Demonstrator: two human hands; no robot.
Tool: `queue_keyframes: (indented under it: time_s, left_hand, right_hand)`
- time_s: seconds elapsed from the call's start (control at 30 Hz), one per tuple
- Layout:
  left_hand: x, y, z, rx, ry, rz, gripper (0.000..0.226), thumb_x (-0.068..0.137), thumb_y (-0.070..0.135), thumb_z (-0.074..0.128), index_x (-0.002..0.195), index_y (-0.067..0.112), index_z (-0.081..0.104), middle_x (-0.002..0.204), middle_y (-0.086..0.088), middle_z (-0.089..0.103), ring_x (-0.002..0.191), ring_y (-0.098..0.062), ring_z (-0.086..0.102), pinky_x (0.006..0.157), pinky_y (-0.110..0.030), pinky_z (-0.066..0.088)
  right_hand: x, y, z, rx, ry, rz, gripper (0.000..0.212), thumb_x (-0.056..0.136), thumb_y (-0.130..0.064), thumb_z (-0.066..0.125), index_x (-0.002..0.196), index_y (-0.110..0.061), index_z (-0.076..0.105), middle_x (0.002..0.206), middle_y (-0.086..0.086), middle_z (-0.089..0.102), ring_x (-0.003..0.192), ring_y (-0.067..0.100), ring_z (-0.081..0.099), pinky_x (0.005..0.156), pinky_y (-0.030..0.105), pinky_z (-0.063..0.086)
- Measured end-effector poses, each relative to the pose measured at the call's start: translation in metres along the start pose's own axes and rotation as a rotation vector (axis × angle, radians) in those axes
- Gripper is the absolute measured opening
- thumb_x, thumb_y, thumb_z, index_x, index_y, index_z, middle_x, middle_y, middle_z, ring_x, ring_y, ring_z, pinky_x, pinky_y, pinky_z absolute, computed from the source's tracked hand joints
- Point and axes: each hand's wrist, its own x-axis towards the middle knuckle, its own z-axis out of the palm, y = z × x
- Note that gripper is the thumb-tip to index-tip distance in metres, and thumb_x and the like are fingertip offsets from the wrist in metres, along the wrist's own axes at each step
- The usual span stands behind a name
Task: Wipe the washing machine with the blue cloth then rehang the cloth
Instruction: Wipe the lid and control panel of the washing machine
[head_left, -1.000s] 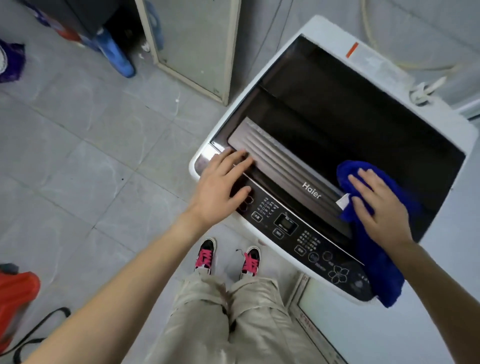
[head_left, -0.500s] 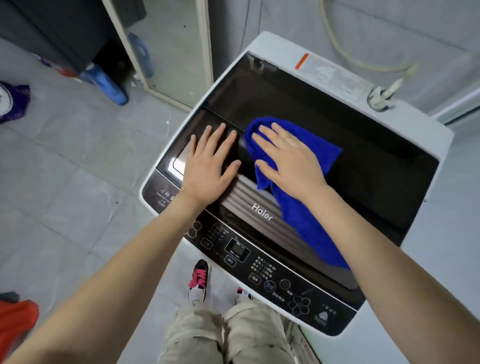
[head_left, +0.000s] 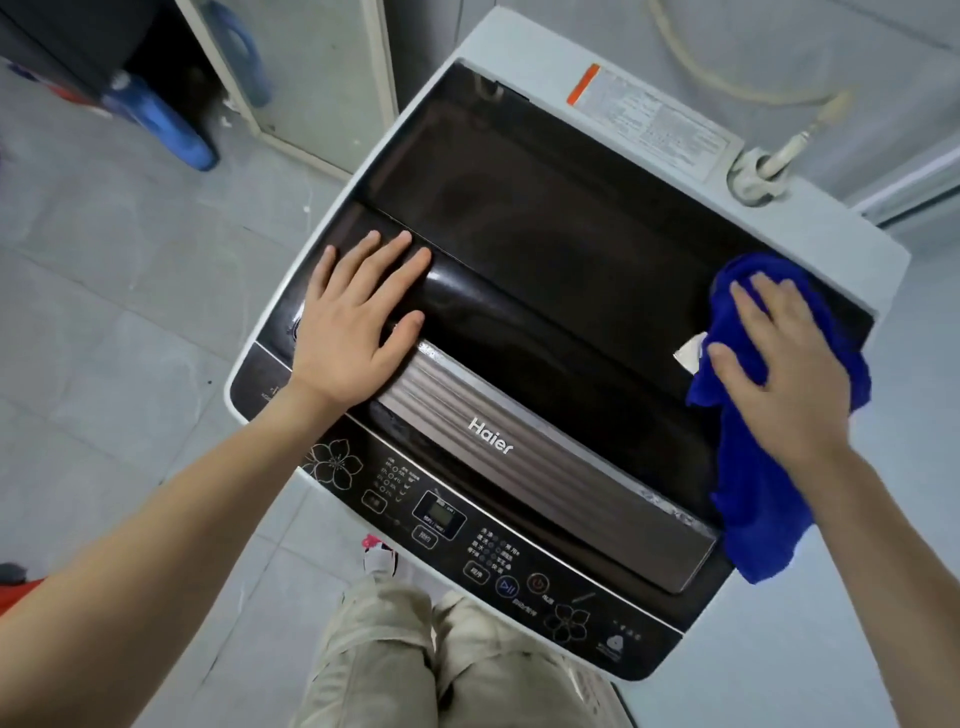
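The washing machine (head_left: 841, 228) stands on a grey tiled floor (head_left: 130, 312), its top turned diagonally: the rear points to the upper right and the control panel (head_left: 467, 525) faces the person. The dark lid (head_left: 545, 249) is closed.

The blue cloth (head_left: 753, 499) lies on the right side of the lid. Its long axis runs along the machine's right edge, from the rear right corner of the lid toward the front. Its near end hangs past the front right corner, over the floor. A white tag (head_left: 688, 353) shows at its left edge.

The left hand (head_left: 353, 332) rests palm down on the front left part of the lid, fingers (head_left: 384, 260) straight and slightly apart, holding nothing.

The right hand (head_left: 779, 374) presses flat on the cloth, fingers (head_left: 753, 296) extended, slightly spread and not curled round it.
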Motion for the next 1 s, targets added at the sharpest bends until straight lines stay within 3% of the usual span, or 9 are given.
queue_keyframes:
  time_s: [0.13, 0.23, 0.33, 0.4, 0.47, 0.7, 0.87, 0.93, 1.0]
  left_hand:
    - [-0.001, 0.002, -0.002, 0.007, -0.019, 0.002, 0.053, 0.102, 0.045, 0.035, 0.153, 0.03, 0.035, 0.159, 0.004, 0.034, 0.15, -0.021, 0.023, 0.123, -0.048, 0.011]
    - [-0.002, 0.001, -0.004, 0.004, -0.019, 0.005, 0.053, 0.102, 0.044, 0.036, 0.153, 0.03, 0.035, 0.16, 0.003, 0.033, 0.151, -0.02, 0.022, 0.123, -0.048, 0.01]
    - [-0.001, 0.002, -0.002, 0.004, -0.009, 0.003, 0.053, 0.102, 0.044, 0.037, 0.153, 0.029, 0.036, 0.159, 0.003, 0.034, 0.15, -0.022, 0.023, 0.123, -0.049, 0.011]
    - [-0.002, 0.004, -0.001, 0.001, 0.003, -0.002, 0.053, 0.101, 0.043, 0.037, 0.152, 0.028, 0.037, 0.159, 0.002, 0.034, 0.15, -0.023, 0.024, 0.123, -0.049, 0.012]
    - [0.0, 0.005, -0.001, -0.003, 0.009, -0.005, 0.054, 0.101, 0.043, 0.038, 0.152, 0.028, 0.038, 0.158, 0.002, 0.035, 0.149, -0.023, 0.025, 0.123, -0.05, 0.012]
    - [0.0, 0.004, -0.003, 0.006, -0.015, -0.004, 0.053, 0.101, 0.042, 0.036, 0.152, 0.03, 0.036, 0.159, 0.004, 0.035, 0.149, -0.022, 0.026, 0.123, -0.05, 0.013]
    - [0.0, 0.0, -0.006, -0.035, -0.03, 0.01, 0.052, 0.101, 0.04, 0.036, 0.152, 0.029, 0.037, 0.158, 0.003, 0.035, 0.149, -0.022, 0.026, 0.122, -0.051, 0.015]
    - [0.0, -0.001, -0.006, -0.045, -0.035, 0.021, 0.052, 0.101, 0.04, 0.036, 0.152, 0.028, 0.038, 0.159, 0.003, 0.035, 0.149, -0.022, 0.026, 0.121, -0.052, 0.015]
    - [-0.001, -0.002, -0.005, -0.051, -0.034, 0.025, 0.052, 0.102, 0.04, 0.036, 0.152, 0.028, 0.037, 0.158, 0.003, 0.036, 0.149, -0.021, 0.025, 0.122, -0.052, 0.014]
  right_hand:
    - [0.045, -0.024, 0.008, 0.005, -0.023, -0.129, 0.057, 0.097, -0.045, 0.044, 0.151, -0.028, 0.036, 0.16, -0.007, 0.028, 0.151, 0.015, 0.017, 0.114, 0.039, 0.029]
    - [0.013, -0.008, 0.004, 0.04, -0.074, -0.213, 0.057, 0.096, -0.046, 0.045, 0.151, -0.031, 0.038, 0.159, -0.014, 0.027, 0.15, 0.01, 0.015, 0.114, 0.035, 0.027]
    - [-0.019, 0.032, -0.007, 0.076, -0.044, -0.071, 0.06, 0.093, -0.05, 0.042, 0.149, -0.028, 0.039, 0.158, -0.015, 0.028, 0.15, 0.008, 0.016, 0.115, 0.029, 0.02]
    - [-0.009, 0.048, -0.015, 0.093, 0.021, 0.087, 0.061, 0.093, -0.051, 0.04, 0.15, -0.026, 0.039, 0.159, -0.009, 0.029, 0.15, 0.012, 0.018, 0.118, 0.033, 0.019]
    - [0.015, 0.042, -0.016, 0.059, 0.048, 0.121, 0.061, 0.095, -0.05, 0.038, 0.151, -0.027, 0.036, 0.161, -0.006, 0.028, 0.15, 0.016, 0.018, 0.119, 0.04, 0.022]
    - [0.051, -0.093, 0.042, -0.015, -0.056, -0.383, 0.054, 0.1, -0.046, 0.037, 0.15, -0.026, 0.039, 0.158, -0.002, 0.035, 0.149, 0.023, 0.023, 0.121, 0.041, 0.023]
    - [0.046, -0.142, 0.062, -0.087, -0.139, -0.636, 0.051, 0.1, -0.038, 0.051, 0.149, -0.026, 0.042, 0.157, -0.003, 0.036, 0.149, 0.021, 0.023, 0.121, 0.035, 0.015]
    - [0.04, -0.13, 0.058, -0.084, -0.167, -0.69, 0.051, 0.099, -0.038, 0.053, 0.147, -0.028, 0.044, 0.157, -0.005, 0.036, 0.149, 0.019, 0.024, 0.12, 0.034, 0.016]
    - [0.034, -0.105, 0.049, -0.028, -0.16, -0.585, 0.052, 0.098, -0.044, 0.051, 0.148, -0.031, 0.042, 0.158, -0.008, 0.034, 0.15, 0.016, 0.021, 0.119, 0.035, 0.022]
